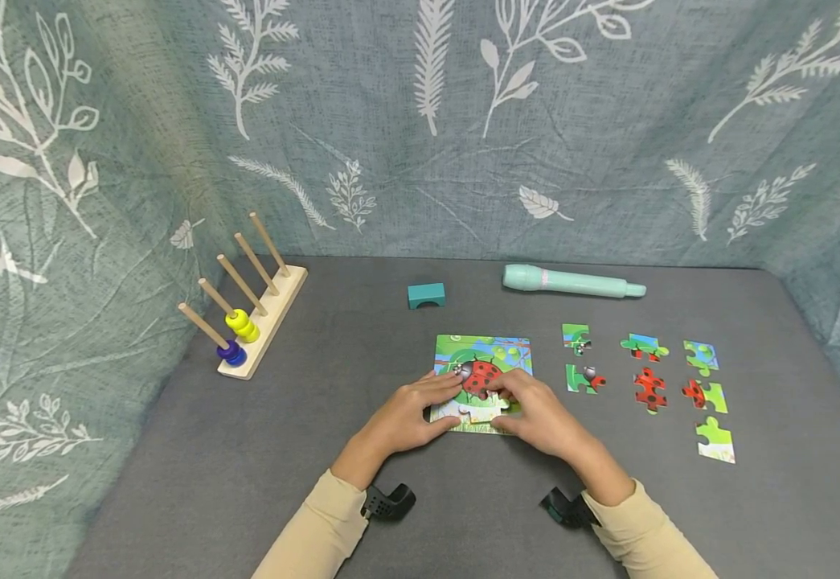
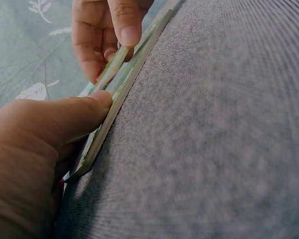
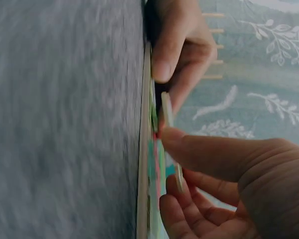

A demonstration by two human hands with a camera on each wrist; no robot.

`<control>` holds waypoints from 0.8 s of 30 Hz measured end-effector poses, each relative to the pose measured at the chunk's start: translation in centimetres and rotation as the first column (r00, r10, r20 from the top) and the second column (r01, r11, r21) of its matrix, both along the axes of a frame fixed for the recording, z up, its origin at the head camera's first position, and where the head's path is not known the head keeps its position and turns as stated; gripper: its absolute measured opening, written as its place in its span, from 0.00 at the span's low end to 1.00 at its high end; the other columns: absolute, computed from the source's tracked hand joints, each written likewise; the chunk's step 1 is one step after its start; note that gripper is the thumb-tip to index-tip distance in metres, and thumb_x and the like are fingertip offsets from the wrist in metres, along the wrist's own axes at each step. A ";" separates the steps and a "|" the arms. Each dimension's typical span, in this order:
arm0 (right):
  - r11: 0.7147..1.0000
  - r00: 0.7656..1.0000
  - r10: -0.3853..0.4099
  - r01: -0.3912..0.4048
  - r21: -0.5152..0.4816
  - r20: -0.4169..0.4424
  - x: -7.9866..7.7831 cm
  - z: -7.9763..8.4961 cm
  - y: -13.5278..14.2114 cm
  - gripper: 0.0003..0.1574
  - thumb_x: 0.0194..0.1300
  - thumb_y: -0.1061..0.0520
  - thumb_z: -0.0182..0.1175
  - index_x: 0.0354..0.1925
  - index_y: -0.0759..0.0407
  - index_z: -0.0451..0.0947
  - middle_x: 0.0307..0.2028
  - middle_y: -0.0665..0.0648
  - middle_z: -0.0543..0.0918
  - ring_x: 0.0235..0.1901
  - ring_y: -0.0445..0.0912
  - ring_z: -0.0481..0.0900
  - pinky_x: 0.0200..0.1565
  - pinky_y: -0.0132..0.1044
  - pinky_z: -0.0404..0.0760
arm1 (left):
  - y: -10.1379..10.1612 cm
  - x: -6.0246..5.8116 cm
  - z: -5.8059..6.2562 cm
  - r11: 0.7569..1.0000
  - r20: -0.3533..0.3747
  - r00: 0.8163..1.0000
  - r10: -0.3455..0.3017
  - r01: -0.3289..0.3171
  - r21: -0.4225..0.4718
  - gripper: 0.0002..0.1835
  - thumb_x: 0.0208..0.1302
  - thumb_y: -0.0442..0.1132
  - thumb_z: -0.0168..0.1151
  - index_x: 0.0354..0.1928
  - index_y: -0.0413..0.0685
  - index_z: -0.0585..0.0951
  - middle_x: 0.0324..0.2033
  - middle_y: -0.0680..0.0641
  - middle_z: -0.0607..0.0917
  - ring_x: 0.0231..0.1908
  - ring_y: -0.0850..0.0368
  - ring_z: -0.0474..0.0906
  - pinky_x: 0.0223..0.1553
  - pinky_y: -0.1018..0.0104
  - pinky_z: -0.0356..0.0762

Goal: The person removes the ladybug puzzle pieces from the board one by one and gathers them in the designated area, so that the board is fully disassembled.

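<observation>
A ladybug jigsaw puzzle board lies flat on the table between the two hands. My right hand pinches a pale green-and-white puzzle piece between thumb and fingers. In the right wrist view this piece stands slightly tilted, just above the board. My left hand rests on the board's left part, its fingers stretched over the picture. Its thumb presses near the board's front edge in the left wrist view. The tips of some left fingers are hidden there.
Several loose puzzle pieces lie in columns to the right. Behind the board are a teal arch block and a mint-green stick-like toy. A wooden peg stand with yellow and blue beads stands at the left, near the curtain.
</observation>
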State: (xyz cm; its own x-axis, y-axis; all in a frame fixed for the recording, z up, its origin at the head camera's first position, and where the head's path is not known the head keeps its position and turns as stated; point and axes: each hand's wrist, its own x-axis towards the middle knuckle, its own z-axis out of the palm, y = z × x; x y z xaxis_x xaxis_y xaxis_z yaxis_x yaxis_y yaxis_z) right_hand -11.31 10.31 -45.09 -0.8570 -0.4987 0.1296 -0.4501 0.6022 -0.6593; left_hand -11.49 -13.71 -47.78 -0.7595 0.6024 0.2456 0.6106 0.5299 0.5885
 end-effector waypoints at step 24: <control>0.980 0.982 -0.188 0.189 0.057 -0.025 2.2 1.3 12.2 0.27 0.50 0.61 0.72 0.50 0.56 0.80 0.43 0.50 0.80 0.39 0.35 0.76 0.42 0.27 0.78 | 0.0 -0.2 -0.1 1.000 -0.022 1.000 -0.015 0.015 0.015 0.27 0.60 0.43 0.66 0.59 0.39 0.76 0.60 0.44 0.77 0.63 0.51 0.71 0.70 0.58 0.61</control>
State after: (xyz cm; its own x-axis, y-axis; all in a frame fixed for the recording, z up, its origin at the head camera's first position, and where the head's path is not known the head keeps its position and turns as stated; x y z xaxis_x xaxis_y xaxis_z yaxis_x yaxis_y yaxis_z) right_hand -9.09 22.48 -43.82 -0.9340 -0.3358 0.1220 -0.3370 0.7150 -0.6125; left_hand -11.66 -13.72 -47.84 -0.7445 0.6100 0.2713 0.6316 0.5117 0.5825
